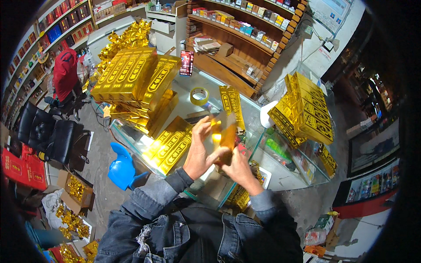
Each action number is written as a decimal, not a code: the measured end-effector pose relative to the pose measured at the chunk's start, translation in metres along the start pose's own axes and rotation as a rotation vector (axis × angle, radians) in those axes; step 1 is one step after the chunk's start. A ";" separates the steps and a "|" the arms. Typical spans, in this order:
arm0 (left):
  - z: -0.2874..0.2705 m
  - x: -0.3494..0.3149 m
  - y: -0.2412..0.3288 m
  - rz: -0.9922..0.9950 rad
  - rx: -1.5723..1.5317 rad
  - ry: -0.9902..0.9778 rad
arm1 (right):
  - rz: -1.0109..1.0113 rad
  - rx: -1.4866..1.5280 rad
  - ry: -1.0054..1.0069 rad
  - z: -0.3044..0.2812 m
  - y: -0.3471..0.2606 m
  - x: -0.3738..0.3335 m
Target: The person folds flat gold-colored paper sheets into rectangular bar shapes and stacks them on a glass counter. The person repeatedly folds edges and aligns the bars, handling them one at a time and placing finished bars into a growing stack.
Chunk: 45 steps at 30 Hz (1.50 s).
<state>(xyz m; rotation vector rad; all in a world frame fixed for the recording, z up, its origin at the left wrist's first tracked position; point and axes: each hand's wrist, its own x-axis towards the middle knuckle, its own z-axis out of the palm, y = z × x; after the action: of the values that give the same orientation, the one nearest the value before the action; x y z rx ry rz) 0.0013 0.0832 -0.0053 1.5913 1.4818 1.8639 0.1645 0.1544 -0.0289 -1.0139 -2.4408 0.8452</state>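
Note:
Over the glass counter (pixel 206 81) both hands work on a gold printed piece of shiny card (pixel 228 136), partly folded and smeared by motion. My left hand (pixel 199 151) is closed against its left side, thumb at the lower end. My right hand (pixel 242 168) pinches the bottom, fingers partly hidden by the card. Just beyond lie flat gold printed cards (pixel 237 105) and a roll of yellow tape (pixel 199 96). Left of my left hand rest several long gold boxes (pixel 169 147) side by side.
A tall stack of gold boxes (pixel 127 74) stands at left, another stack (pixel 307 107) at right. A lit phone (pixel 186 62) stands at the counter's far side. A blue stool (pixel 123 168) and black chair (pixel 52 131) stand on the floor at left.

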 end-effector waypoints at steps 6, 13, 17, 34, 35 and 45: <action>-0.007 -0.021 -0.010 0.098 0.272 -0.154 | -0.082 0.021 0.095 0.011 0.006 -0.007; -0.014 -0.023 0.004 0.052 0.337 -0.279 | -0.586 -0.068 0.513 -0.026 -0.021 -0.014; -0.010 -0.021 0.014 0.061 0.210 -0.183 | -0.517 -0.172 0.471 -0.033 -0.034 -0.011; -0.009 -0.023 0.015 0.295 0.298 -0.175 | 0.091 0.702 -0.074 -0.052 -0.046 0.001; -0.008 -0.025 0.015 0.263 0.257 -0.137 | 0.087 0.696 -0.087 -0.053 -0.046 0.001; -0.003 -0.030 0.010 0.177 0.224 -0.028 | 0.188 0.794 -0.100 -0.055 -0.040 0.000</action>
<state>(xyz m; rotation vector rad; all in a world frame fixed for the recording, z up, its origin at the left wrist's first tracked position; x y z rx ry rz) 0.0130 0.0547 -0.0135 1.8985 1.6334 1.8094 0.1725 0.1533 0.0386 -0.8864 -1.7910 1.7616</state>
